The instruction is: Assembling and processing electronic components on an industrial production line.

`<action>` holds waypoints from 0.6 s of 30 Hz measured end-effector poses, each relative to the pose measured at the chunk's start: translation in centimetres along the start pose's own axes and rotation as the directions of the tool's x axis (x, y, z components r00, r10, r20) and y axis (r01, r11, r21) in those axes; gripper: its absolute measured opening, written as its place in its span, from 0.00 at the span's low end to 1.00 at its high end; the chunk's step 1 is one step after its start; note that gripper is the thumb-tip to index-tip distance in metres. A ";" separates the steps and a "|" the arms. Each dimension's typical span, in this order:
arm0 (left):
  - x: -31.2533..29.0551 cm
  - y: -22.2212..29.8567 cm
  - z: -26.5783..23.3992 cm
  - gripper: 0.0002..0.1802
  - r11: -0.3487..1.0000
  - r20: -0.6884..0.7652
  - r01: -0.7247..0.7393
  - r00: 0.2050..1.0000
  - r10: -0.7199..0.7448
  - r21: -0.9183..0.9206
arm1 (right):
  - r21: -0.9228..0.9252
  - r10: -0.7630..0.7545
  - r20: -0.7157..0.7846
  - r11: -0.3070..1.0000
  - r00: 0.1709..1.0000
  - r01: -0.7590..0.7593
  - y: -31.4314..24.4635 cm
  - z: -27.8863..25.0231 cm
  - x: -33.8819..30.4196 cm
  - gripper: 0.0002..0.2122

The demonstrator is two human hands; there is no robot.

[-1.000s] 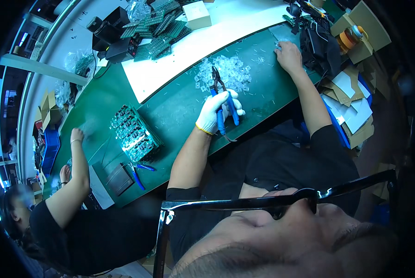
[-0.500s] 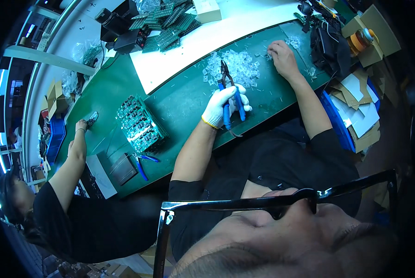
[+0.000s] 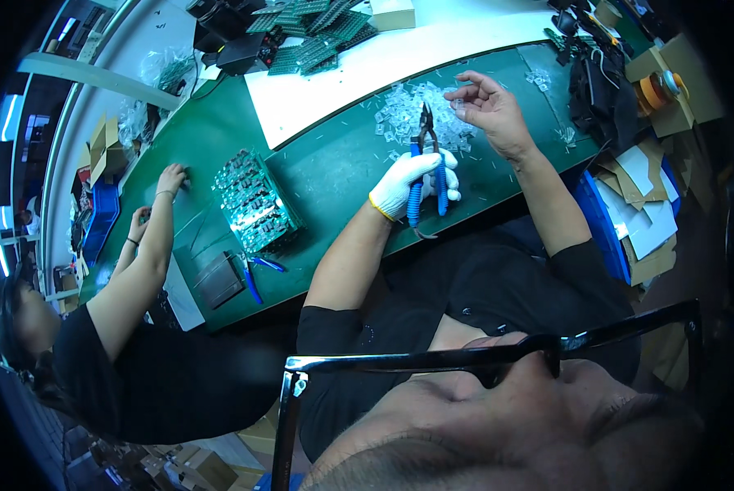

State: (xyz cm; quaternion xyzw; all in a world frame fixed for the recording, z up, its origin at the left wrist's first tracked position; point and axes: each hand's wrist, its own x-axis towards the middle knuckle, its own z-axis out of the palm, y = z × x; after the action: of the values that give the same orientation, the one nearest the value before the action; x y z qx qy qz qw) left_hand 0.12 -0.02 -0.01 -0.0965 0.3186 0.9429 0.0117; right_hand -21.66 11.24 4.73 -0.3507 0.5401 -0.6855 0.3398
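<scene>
My left hand [image 3: 401, 182], in a white glove, is wrapped round blue-handled pliers [image 3: 416, 200], whose dark jaws point away from me over the near part of a pile of small clear plastic pieces [image 3: 401, 109]. My bare right hand [image 3: 498, 116] hovers at the right side of that pile. Its fingers are bent and apart; no held thing shows in them, though a tiny clear piece would be hard to make out.
To the left stands a block of circuit boards [image 3: 256, 200], with another pair of blue-handled pliers [image 3: 252, 278] near it. More green boards [image 3: 322, 41] lie at the back. A black bag [image 3: 592, 90] is at the right. A co-worker's arm [image 3: 150, 237] reaches over the bench's left end.
My right hand has moved from beyond the pile's right side to its edge, with its fingers spreading. The pliers stay in my left hand. The co-worker's hands have shifted.
</scene>
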 end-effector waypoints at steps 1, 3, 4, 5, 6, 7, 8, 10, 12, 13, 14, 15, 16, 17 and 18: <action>-0.1 0.1 0.0 0.27 1.000 0.000 0.016 1.000 -0.016 0.025 | -0.002 0.025 0.030 1.000 0.999 -0.025 -0.2 0.5 0.1 0.29; -0.3 0.2 0.2 0.27 0.999 0.003 0.015 1.000 -0.015 0.051 | -0.001 0.037 0.054 0.999 0.998 -0.037 0.1 0.9 0.3 0.29; -0.4 0.3 0.4 0.28 0.997 0.013 0.019 1.000 -0.020 0.076 | -0.005 0.049 0.069 0.999 0.996 -0.048 0.1 1.0 0.5 0.30; -0.3 0.3 0.2 0.28 0.996 0.003 0.026 1.000 -0.026 0.087 | -0.003 0.048 0.075 0.999 0.996 -0.048 0.2 1.2 0.5 0.30; -0.3 0.2 0.4 0.28 0.996 0.003 0.022 1.000 -0.023 0.084 | -0.048 0.041 0.057 0.998 0.997 -0.039 -0.1 1.6 0.5 0.29; -0.2 0.1 0.5 0.25 0.998 0.004 0.011 1.000 -0.012 0.069 | -0.093 0.034 0.040 0.995 0.999 -0.030 -0.2 1.8 0.5 0.28; -0.2 0.0 0.6 0.23 0.998 0.006 0.001 1.000 -0.001 0.055 | -0.096 0.035 0.042 0.995 0.998 -0.031 -0.1 1.8 0.5 0.28; -0.2 0.1 0.3 0.25 0.997 0.017 0.016 1.000 -0.018 0.070 | -0.137 -0.012 0.033 0.990 0.999 0.016 0.7 1.5 0.7 0.25; -0.2 0.1 0.2 0.27 0.996 0.029 0.032 0.999 -0.034 0.087 | -0.145 -0.022 0.035 0.989 0.999 0.027 1.3 1.6 0.8 0.23; -0.2 0.1 0.2 0.27 0.996 0.030 0.034 0.999 -0.037 0.088 | -0.152 -0.035 0.035 0.988 0.999 0.040 1.5 1.6 0.9 0.22; -0.1 0.1 0.3 0.27 0.995 0.031 0.036 0.999 -0.039 0.089 | -0.153 -0.034 0.036 0.987 0.999 0.039 1.5 1.5 0.9 0.22; -0.2 0.1 0.2 0.27 0.996 0.029 0.034 0.999 -0.037 0.088 | -0.157 -0.020 0.041 0.987 0.999 0.026 1.2 1.6 0.8 0.20; -0.2 0.1 0.2 0.27 0.996 0.027 0.031 0.999 -0.033 0.087 | -0.161 -0.005 0.045 0.987 0.999 0.013 1.1 1.7 0.7 0.19; -0.2 0.1 0.1 0.27 0.996 0.026 0.028 0.999 -0.030 0.087 | -0.161 -0.005 0.047 0.987 0.999 0.012 1.0 1.7 0.6 0.19; -0.1 0.2 0.1 0.27 0.996 0.027 0.028 0.999 -0.030 0.087 | -0.151 -0.017 0.050 0.988 0.999 0.024 1.0 1.7 0.5 0.19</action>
State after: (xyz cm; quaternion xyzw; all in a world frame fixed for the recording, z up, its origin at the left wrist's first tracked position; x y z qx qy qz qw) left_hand 0.23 -0.05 0.22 -0.0872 0.3578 0.9291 0.0340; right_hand -20.40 9.72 4.10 -0.3974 0.5787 -0.6372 0.3181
